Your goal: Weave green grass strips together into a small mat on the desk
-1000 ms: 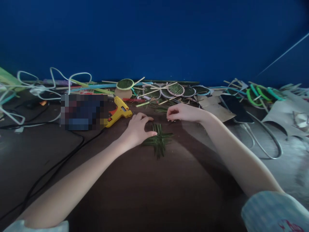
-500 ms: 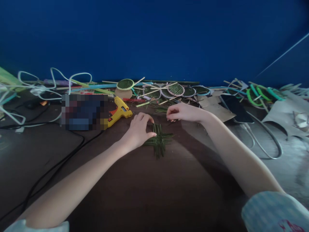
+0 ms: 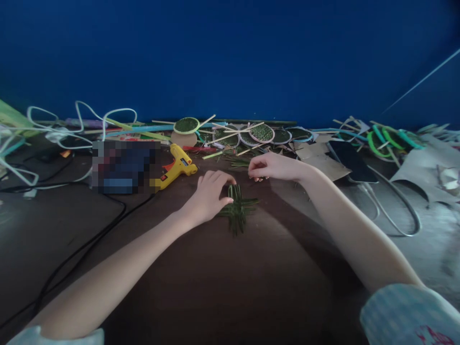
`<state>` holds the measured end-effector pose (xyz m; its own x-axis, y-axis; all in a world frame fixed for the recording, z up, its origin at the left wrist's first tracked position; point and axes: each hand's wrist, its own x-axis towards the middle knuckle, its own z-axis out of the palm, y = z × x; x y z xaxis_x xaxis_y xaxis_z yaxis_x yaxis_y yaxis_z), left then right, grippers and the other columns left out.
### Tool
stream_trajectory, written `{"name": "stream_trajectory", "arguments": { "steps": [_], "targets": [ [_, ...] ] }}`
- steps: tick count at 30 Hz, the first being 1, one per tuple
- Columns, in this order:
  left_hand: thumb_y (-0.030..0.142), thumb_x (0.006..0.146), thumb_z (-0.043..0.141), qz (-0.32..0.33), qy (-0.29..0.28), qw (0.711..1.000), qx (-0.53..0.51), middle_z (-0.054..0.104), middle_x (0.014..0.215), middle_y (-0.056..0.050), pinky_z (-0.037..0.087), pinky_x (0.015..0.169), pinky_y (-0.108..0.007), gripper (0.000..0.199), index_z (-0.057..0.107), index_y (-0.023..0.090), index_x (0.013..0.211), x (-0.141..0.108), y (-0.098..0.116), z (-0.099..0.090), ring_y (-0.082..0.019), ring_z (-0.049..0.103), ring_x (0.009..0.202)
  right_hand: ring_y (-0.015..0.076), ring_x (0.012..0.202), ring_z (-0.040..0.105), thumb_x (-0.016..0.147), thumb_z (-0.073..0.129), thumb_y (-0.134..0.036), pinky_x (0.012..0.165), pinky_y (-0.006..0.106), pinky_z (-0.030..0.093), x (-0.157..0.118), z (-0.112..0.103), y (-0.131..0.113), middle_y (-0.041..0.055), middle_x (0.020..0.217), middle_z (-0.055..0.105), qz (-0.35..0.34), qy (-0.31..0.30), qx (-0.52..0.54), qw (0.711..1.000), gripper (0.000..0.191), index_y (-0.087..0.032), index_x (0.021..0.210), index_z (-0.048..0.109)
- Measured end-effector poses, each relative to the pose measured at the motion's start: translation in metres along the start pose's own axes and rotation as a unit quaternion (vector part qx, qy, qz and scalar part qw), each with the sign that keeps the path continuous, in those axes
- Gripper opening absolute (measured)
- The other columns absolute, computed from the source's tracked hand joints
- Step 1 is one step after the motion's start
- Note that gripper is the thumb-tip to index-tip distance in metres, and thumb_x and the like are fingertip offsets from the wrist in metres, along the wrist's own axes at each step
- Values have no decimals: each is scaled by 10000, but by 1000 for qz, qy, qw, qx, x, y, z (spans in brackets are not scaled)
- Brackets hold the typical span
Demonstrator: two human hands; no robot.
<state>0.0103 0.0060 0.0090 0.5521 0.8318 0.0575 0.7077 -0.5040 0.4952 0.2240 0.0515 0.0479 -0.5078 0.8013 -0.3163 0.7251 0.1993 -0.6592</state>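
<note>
A small cross-shaped mat of woven green leaf strips [image 3: 237, 209] lies on the dark brown table. My left hand [image 3: 212, 194] is at its left side, thumb on the left edge and index fingertip on the upper strip ends, gripping it between them. To the upper right, apart from the mat, my right hand [image 3: 268, 166] hovers with its fingers curled together. Whatever those fingers hold, if anything, is too small to make out. Loose green strips [image 3: 242, 163] lie just behind, left of my right hand.
A yellow glue gun [image 3: 176, 167] lies left of my hands, near black cables [image 3: 97, 235]. Round woven green discs with rims [image 3: 261, 132] and thin sticks line the back by a blue wall [image 3: 230, 57]. To the right are cardboard [image 3: 319, 160], a phone [image 3: 352, 163] and its cable.
My left index finger has shifted slightly right along the upper strip ends, which now look drawn closer together. My right hand stays almost still.
</note>
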Motion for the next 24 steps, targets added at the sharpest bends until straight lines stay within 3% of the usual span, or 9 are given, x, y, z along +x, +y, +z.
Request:
{"name": "stream_trajectory", "arguments": {
  "steps": [7, 16, 20, 24],
  "targets": [
    [145, 775, 591, 57, 24, 998, 11, 553, 1028, -24, 319, 860, -371, 343, 461, 215, 1084, -2, -1, 3, -214, 433, 993, 135, 630, 573, 759, 531, -322, 614, 269, 430, -3, 0, 0, 30, 670, 616, 4, -63, 29, 998, 166, -165, 787, 576],
    [147, 788, 561, 84, 25, 996, 27, 553, 1056, -10, 322, 896, -397, 330, 475, 250, 1090, -4, 0, 3, -214, 431, 1004, 121, 573, 538, 725, 544, -327, 555, 247, 423, 0, 7, 0, 16, 628, 595, -4, -91, -4, 996, 170, -169, 768, 589],
    [208, 755, 607, 51, 21, 998, -12, 477, 1157, -49, 344, 938, -393, 479, 386, 242, 1178, -2, -2, 3, -219, 437, 1059, 116, 539, 536, 707, 542, -311, 531, 242, 414, 1, 11, -2, 9, 609, 600, 5, -95, -24, 995, 147, -172, 732, 582],
    [313, 617, 740, -10, 15, 999, -27, 448, 1148, -68, 371, 916, -419, 730, 328, 229, 1214, 1, -7, 2, -238, 468, 1030, 117, 522, 530, 693, 543, -294, 513, 243, 413, 1, 13, -1, 4, 583, 596, 11, -92, -26, 995, 126, -173, 717, 571]
  ]
}}
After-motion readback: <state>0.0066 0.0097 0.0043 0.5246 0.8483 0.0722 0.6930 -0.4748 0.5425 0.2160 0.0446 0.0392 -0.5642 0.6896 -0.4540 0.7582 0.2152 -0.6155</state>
